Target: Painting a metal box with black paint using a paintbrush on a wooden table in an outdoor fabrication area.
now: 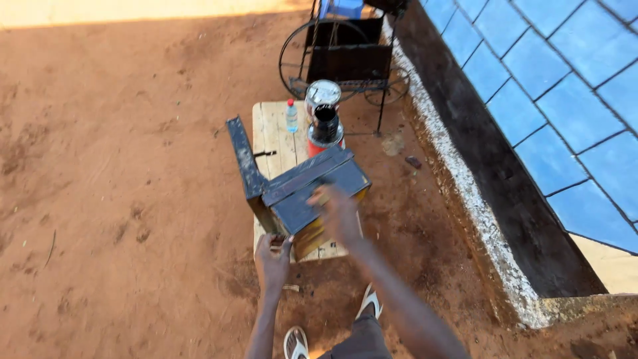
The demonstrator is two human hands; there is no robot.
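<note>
A dark blue metal box [312, 189] with a yellow lower side lies tilted on a low wooden table [272, 129]. Its lid [240, 156] stands open at the left. My right hand [337, 214] rests on the box's top face, blurred by motion; whether it holds anything I cannot tell. My left hand [272, 256] grips the box's near lower corner at the table's front edge.
On the table behind the box stand a small plastic bottle [292, 115] and a red can with a black funnel-like top [324, 129]. A black metal frame with wheels [345, 50] stands farther back. A blue tiled wall [551, 86] with a concrete curb runs along the right. Red dirt ground surrounds it.
</note>
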